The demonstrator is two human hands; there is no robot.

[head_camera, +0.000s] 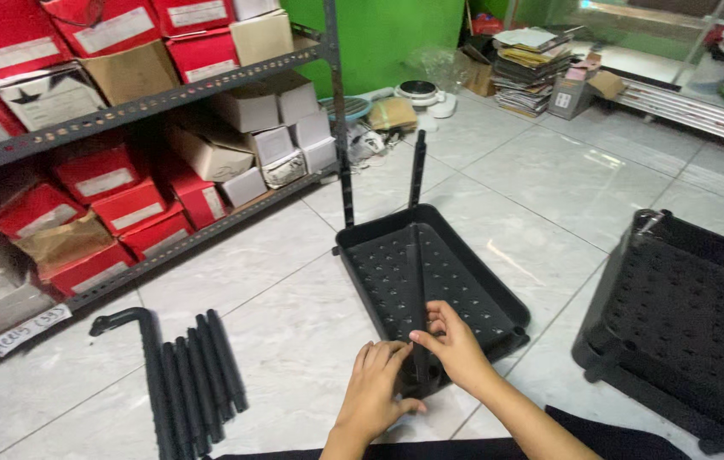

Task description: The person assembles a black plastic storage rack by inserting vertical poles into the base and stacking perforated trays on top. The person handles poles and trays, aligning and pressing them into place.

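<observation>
A black perforated plastic tray [451, 277] lies on the tiled floor in front of me. A black pole [417, 247] stands upright at its near corner, reaching up past the tray's far edge. My right hand [456, 345] grips the pole low down, near where it meets the tray. My left hand [376, 388] rests on the tray's near corner, fingers curled over its rim beside the pole's foot.
Several loose black poles [192, 375] lie on the floor at left. A second black tray [686, 319] sits at right. A metal shelf rack [123, 111] with red and brown boxes lines the left. Stacked papers and boxes [532, 72] stand far back.
</observation>
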